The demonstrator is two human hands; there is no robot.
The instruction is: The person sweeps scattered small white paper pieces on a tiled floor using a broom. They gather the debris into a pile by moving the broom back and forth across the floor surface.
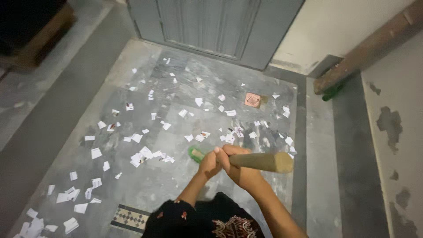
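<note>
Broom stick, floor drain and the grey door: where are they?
broom stick point(264, 161), head view, on the wooden shaft near its end.
floor drain point(252, 99), head view, middle of the square grate.
grey door point(211, 24), head view, on its panel.

Wooden broom handle point(264, 161) matt; paper scraps point(140, 155); mottled stone floor point(176, 185)

A grey metal door point(216, 26) closes the far end. A small square drain point(252, 99) sits in the grey floor point(57, 119). A wooden plank point(368, 48) leans along the peeling wall point(396, 123).
</note>
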